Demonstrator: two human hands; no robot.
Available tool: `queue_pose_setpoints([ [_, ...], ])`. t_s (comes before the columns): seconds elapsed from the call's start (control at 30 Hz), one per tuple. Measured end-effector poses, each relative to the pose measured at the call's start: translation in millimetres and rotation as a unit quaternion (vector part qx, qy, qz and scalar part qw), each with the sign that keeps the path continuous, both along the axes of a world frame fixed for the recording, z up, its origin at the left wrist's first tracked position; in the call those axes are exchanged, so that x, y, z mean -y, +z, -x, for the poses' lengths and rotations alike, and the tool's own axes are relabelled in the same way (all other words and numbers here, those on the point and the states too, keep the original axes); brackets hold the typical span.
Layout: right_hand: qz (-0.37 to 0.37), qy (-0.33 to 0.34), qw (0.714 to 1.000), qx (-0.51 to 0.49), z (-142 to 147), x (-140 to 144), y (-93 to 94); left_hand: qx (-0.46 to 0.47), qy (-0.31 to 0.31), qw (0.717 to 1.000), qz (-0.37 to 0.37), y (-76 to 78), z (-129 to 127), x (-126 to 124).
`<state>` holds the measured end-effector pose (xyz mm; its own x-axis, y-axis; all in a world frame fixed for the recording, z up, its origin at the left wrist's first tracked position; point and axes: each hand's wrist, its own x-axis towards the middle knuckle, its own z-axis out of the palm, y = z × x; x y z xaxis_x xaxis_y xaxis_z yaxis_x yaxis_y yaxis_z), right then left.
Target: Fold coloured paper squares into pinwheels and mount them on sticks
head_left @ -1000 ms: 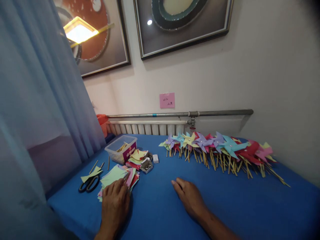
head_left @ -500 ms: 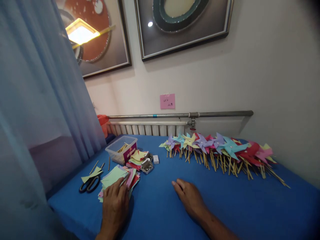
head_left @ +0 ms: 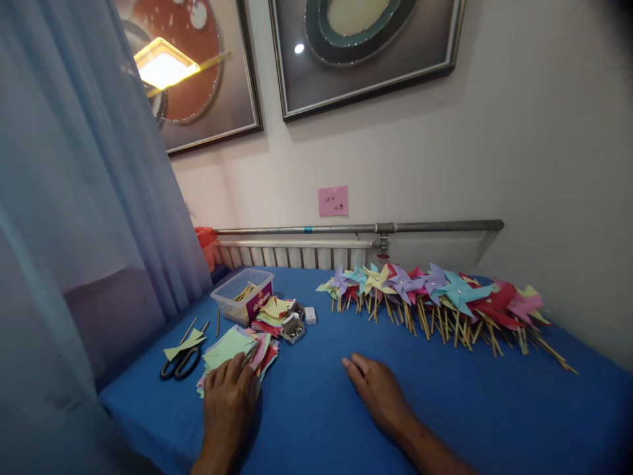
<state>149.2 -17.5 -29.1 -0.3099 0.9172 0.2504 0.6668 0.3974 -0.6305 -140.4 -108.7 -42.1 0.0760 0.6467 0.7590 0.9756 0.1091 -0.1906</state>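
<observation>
My left hand (head_left: 230,402) rests on the near edge of a pile of coloured paper pieces (head_left: 230,346), palm down, its fingers laid over the top sheets. The pile holds pale green, pink and red pieces. To its left, black-handled scissors (head_left: 180,364) lie under a folded pale yellow paper strip (head_left: 184,344). My right hand (head_left: 378,390) lies on the blue-covered table (head_left: 316,409) in a loose fist; nothing shows in it. Beyond it stretches a row of paper pinwheels (head_left: 405,284) on wooden sticks, the heads overlapping.
A clear plastic box (head_left: 230,300) with wooden sticks stands behind the pile. Beside it are smaller paper pieces (head_left: 274,309), an open little box of metal pins (head_left: 293,330) and a small white box (head_left: 310,315). A curtain (head_left: 123,198) hangs left; a pipe (head_left: 440,226) runs along the wall.
The whole view has shifted very slightly. Both hands keep their places, and nothing on the table has visibly moved.
</observation>
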Motion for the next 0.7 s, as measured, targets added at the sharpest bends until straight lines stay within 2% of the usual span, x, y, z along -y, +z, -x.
queue_pose_setpoints([
  [0.27,0.004,-0.007,1.0,-0.001,1,-2,-1.7,0.044,0.008,0.999,0.006,-7.3,7,-2],
  [0.5,-0.004,-0.009,1.0,-0.003,1,-1,0.5,0.072,0.001,0.997,0.04,-0.5,-2,-4],
  [0.7,-0.011,-0.008,1.0,-0.002,1,-2,-2.5,0.202,0.054,0.977,0.037,5.3,2,-12],
])
